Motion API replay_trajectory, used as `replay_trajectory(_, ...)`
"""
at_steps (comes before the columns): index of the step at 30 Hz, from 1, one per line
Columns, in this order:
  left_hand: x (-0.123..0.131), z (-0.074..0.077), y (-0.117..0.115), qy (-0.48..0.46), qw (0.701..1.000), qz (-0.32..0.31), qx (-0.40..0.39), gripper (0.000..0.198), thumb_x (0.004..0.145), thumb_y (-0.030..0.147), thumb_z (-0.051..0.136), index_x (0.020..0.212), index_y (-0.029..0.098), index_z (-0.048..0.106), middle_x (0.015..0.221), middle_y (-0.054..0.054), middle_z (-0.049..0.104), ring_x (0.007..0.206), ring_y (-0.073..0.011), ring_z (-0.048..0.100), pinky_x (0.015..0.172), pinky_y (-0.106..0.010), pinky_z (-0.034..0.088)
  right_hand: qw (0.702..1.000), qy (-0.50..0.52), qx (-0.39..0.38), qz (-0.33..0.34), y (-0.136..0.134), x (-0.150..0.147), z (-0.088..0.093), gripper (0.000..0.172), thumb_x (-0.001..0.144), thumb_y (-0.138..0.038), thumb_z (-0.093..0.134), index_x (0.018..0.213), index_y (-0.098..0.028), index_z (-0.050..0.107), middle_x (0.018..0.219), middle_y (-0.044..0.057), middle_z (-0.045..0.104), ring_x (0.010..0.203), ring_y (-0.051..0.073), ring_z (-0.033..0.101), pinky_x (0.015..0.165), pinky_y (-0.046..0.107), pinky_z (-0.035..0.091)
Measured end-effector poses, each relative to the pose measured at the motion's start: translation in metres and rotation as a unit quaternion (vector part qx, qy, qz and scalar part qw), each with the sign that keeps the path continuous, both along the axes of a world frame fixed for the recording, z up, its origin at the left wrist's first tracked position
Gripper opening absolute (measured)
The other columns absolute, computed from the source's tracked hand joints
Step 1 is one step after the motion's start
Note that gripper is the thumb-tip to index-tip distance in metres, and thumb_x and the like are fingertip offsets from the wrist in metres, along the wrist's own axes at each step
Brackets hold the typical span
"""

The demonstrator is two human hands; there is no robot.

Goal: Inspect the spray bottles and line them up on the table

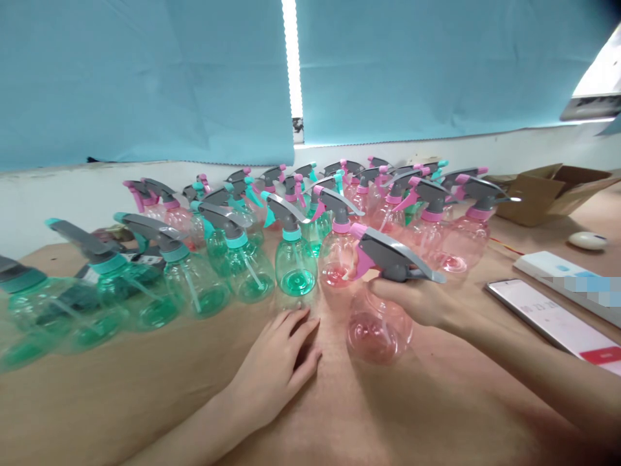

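My right hand point(412, 299) is wrapped round the neck of a pink spray bottle point(378, 330), just under its grey and pink trigger head. The bottle is slightly tilted, in front of the other pink bottles. My left hand point(279, 362) rests on the table point(194, 401) with its fingers spread and nothing in them. Just beyond its fingertips stands a green spray bottle point(297, 265) with a teal collar. Beside that one is a pink bottle point(338, 255).
Several green bottles point(194, 285) line the left side, with more pink and green ones behind. On the right lie a phone point(548, 317), a white box-like object point(563, 278) and a white mouse point(587, 241). An open cardboard box point(533, 194) stands farther back.
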State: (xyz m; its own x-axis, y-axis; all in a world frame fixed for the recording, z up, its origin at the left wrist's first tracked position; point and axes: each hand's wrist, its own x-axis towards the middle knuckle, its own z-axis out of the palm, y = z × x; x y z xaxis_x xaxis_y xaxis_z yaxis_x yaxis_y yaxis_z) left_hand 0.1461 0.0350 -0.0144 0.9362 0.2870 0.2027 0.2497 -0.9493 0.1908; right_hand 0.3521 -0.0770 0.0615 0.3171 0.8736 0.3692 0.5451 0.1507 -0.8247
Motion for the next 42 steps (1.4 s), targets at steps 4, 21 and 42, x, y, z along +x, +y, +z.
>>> replay_trajectory(4, 0.000, 0.000, 0.000, -0.002, 1.000, -0.001, 0.002, 0.037, 0.095, 0.030, 0.049, 0.128, 0.017, 0.055, 0.132, -0.013, 0.055, 0.122, -0.0299, 0.049, 0.100, -0.049, 0.043, 1.000, -0.006, 0.004, -0.017, 0.001, -0.002, 0.004, 0.006, 0.057, -0.019, 0.044, 0.060, -0.024, 0.041, 0.052, -0.006, 0.031, 0.048, 0.011, 0.035, 0.046, 0.025, 0.034)
replay_trajectory(21, 0.000, -0.001, 0.001, 0.000, 1.000, 0.001, 0.002, 0.037, 0.095, 0.031, 0.049, 0.129, 0.016, 0.055, 0.132, -0.013, 0.054, 0.123, -0.0301, 0.048, 0.101, -0.049, 0.042, 0.990, -0.100, -0.038, -0.093, 0.001, -0.006, 0.011, 0.003, 0.067, -0.028, 0.047, 0.067, -0.025, 0.047, 0.057, -0.002, 0.040, 0.056, 0.016, 0.039, 0.053, 0.030, 0.038)
replay_trajectory(42, 0.000, 0.002, 0.000, 0.006, 1.000, 0.003, -0.003, 0.037, 0.095, 0.031, 0.049, 0.129, 0.016, 0.055, 0.133, -0.013, 0.054, 0.123, -0.0299, 0.047, 0.101, -0.049, 0.042, 0.998, -0.048, 0.009, -0.048, 0.003, 0.003, -0.008, 0.007, 0.071, -0.019, 0.052, 0.075, -0.025, 0.056, 0.062, -0.004, 0.049, 0.065, 0.017, 0.049, 0.061, 0.032, 0.040)
